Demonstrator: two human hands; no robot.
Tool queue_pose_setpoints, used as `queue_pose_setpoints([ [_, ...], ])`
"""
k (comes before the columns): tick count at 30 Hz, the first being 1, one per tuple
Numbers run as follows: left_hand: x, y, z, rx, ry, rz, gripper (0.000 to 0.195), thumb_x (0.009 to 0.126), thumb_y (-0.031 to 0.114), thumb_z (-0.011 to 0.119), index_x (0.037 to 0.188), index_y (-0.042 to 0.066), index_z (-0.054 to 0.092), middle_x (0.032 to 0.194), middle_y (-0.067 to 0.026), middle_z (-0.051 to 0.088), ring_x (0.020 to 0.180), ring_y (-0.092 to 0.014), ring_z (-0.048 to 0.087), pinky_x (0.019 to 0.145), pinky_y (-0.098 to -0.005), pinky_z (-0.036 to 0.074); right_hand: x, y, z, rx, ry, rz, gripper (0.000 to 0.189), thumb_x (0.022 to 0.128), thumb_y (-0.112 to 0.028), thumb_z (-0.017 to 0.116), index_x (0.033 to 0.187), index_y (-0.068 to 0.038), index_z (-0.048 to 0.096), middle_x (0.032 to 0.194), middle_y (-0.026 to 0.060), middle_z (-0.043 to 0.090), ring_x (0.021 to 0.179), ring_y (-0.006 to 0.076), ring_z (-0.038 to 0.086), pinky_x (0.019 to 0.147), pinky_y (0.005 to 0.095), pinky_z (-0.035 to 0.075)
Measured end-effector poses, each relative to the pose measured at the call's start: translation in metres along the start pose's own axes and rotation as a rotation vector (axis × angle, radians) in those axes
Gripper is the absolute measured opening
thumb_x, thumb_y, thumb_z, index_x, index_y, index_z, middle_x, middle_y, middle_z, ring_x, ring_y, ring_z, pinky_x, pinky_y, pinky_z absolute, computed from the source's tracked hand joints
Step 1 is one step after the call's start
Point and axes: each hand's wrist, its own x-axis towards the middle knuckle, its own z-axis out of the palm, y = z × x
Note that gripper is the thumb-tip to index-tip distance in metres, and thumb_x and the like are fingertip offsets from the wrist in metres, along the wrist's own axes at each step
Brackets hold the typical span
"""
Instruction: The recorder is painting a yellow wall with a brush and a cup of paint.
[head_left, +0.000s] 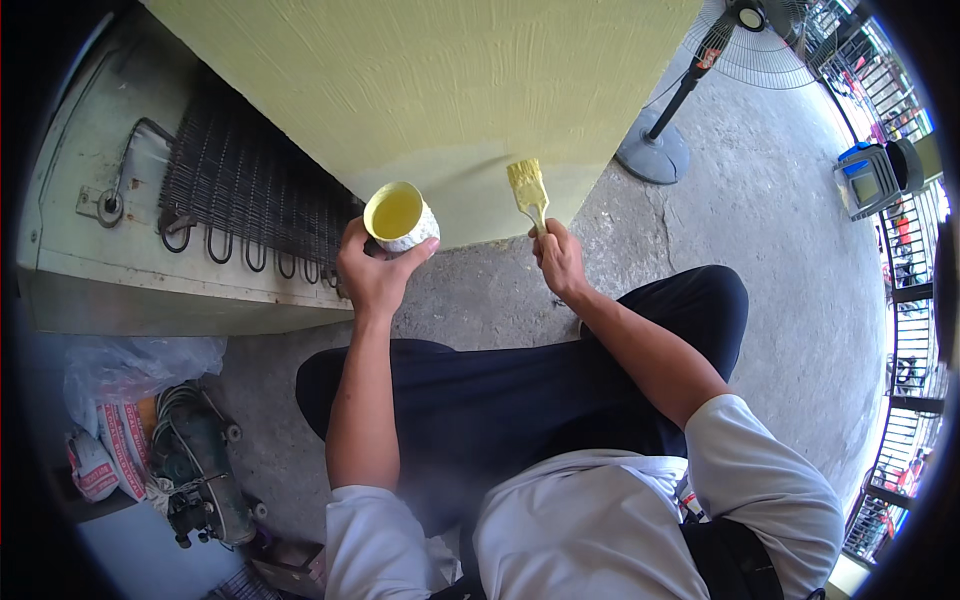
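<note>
My left hand (381, 271) grips a small cup (421, 231) with a rough white outside. Yellow paint (396, 214) lies inside it. In my right hand (557, 255) is a flat paintbrush (528, 187), its bristles pointing up and coated in yellow. The brush is in front of the lower part of a wall or pillar face (450, 82); whether the bristles touch it I cannot tell. Streaky yellow paint covers the upper part of that face, while a paler band (480, 214) runs along its bottom.
At the left stands the back of a refrigerator with black condenser coils (240, 172). A pedestal fan (652, 146) is on the concrete floor (720, 210) at the right. Lower left are an air compressor (214, 480), printed sacks (120, 442) and clear plastic (142, 367). Stacked stools (870, 180) stand near metal railings (911, 330).
</note>
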Motion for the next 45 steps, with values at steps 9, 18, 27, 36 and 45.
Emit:
queue_pose_setpoints([
  [9,-0.005,-0.001,-0.009,0.059,-0.006,-0.038,0.062,0.070,0.006,0.099,0.123,0.001,0.069,0.124,-0.0081,0.068,0.117,-0.023,0.071,0.095,-0.0435,0.065,0.006,-0.022,0.019,0.182,-0.167,-0.088,0.025,0.114,-0.020,0.044,0.118,-0.003,0.062,0.083,0.0012,0.059,0.068,0.0091,0.050,0.061,0.0274,0.045],
  [18,-0.007,-0.006,-0.022,0.109,0.009,-0.041,0.065,0.068,0.012,0.101,0.124,0.002,0.070,0.124,-0.0093,0.070,0.115,-0.023,0.072,0.092,-0.0417,0.066,0.012,-0.029,0.037,0.333,-0.192,-0.028,0.026,0.113,-0.018,0.044,0.119,0.000,0.061,0.081,0.0025,0.057,0.065,0.0089,0.048,0.057,0.0261,0.041],
  [27,-0.008,-0.004,-0.030,0.157,0.031,-0.025,0.065,0.066,0.016,0.103,0.122,0.003,0.072,0.121,-0.0086,0.071,0.112,-0.022,0.073,0.087,-0.0381,0.066,0.015,-0.045,0.031,0.486,-0.206,0.092,0.029,0.109,-0.015,0.043,0.125,0.002,0.062,0.076,0.0038,0.053,0.060,0.0099,0.042,0.050,0.0262,0.032],
  [36,-0.010,0.000,-0.032,0.189,0.019,0.010,0.063,0.066,0.018,0.103,0.119,0.002,0.073,0.117,-0.0080,0.072,0.108,-0.021,0.074,0.086,-0.0367,0.066,0.015,-0.044,0.030,0.539,-0.204,0.184,0.030,0.109,-0.015,0.043,0.122,0.002,0.063,0.074,0.0035,0.054,0.059,0.0094,0.043,0.049,0.0259,0.034],
  [45,-0.010,0.002,-0.029,0.156,0.003,-0.010,0.065,0.065,0.017,0.103,0.120,0.002,0.072,0.120,-0.0102,0.072,0.112,-0.023,0.074,0.088,-0.0388,0.066,0.018,-0.021,0.031,0.494,-0.193,0.298,0.030,0.109,-0.016,0.044,0.121,0.003,0.064,0.075,0.0044,0.056,0.060,0.0102,0.046,0.048,0.0262,0.036],
])
